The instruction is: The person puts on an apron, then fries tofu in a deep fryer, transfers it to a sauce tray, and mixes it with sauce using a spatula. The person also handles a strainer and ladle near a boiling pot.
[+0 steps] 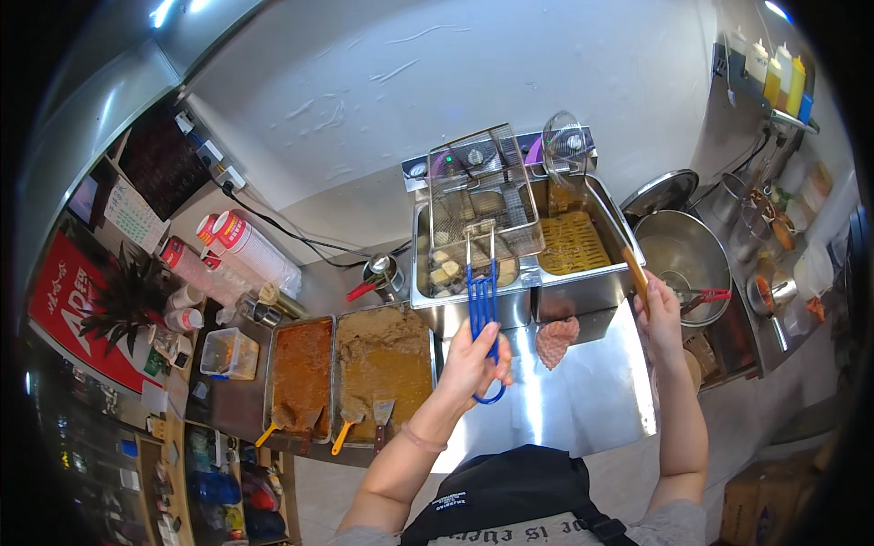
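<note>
My left hand (476, 362) grips the blue coated handle (483, 307) of a wire fry basket (447, 194). The basket is tilted over the left tank (420, 290) of a steel double fryer, where pale food pieces (445, 271) show in and beside the mesh. In my right hand (664, 317) is the wooden handle (636, 276) of a round wire skimmer (565, 140). Its head is raised above the right tank (611, 211), which holds yellow oil over a perforated plate (573, 239). A pinkish crumpled cloth (557, 341) lies on the steel counter in front of the fryer.
To the left are a tray of reddish sauce (300, 362), a tray of brown sauce (389, 362), scrapers, a clear tub (230, 353) and stacked paper cups (249, 246). A large pot (683, 239) with red-handled tongs (710, 295) stands right. A power cable (287, 232) runs behind.
</note>
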A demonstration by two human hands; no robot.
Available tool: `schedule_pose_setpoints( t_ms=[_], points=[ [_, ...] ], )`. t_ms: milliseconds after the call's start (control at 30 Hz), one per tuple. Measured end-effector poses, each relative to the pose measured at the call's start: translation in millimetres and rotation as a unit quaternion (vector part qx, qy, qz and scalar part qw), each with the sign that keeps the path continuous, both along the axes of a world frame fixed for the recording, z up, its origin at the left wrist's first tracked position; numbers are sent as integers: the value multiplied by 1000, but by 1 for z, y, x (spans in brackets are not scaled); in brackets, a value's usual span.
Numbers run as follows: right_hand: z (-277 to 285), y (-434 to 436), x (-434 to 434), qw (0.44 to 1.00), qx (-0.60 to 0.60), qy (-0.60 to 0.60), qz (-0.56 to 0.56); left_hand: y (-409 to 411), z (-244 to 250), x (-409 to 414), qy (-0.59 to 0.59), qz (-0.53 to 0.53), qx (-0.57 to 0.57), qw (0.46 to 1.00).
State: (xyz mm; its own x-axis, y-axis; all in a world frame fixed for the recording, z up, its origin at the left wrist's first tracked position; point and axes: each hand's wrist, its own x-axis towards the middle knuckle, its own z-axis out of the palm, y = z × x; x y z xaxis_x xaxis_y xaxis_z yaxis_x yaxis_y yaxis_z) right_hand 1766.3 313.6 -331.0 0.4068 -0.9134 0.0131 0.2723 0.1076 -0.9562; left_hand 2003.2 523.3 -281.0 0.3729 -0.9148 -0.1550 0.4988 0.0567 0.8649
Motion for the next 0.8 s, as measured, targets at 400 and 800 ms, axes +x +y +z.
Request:
schedule_pose_setpoints(
  t_ms=[400, 800],
  points=[
    [70, -24, -28, 999, -44, 4, 0, -128, 10, -96, 49, -47, 53, 996],
    [69, -31, -28, 990, -108, 78, -39, -177, -37, -153, 95, -78, 22, 992]
  ],
)
